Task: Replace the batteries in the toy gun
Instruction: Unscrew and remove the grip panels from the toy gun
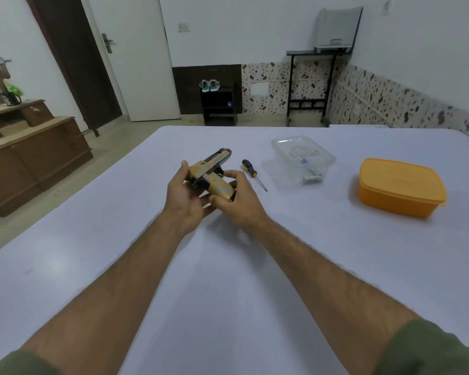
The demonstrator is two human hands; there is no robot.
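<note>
Risk of slipping: yellow-and-black plastic toy gun (211, 175) gripped by left hand (183, 200) and right hand (234, 203), screwdriver (253, 174) idle at three o'clock.

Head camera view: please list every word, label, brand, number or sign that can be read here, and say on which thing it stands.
No text can be read in this view.
Clear plastic box: a round mark on its lid, too faint to read.
Dark mug on the wooden cabinet: pale marks, too small and blurred to read.
Toy gun, screwdriver, orange box: no lettering visible.
</note>
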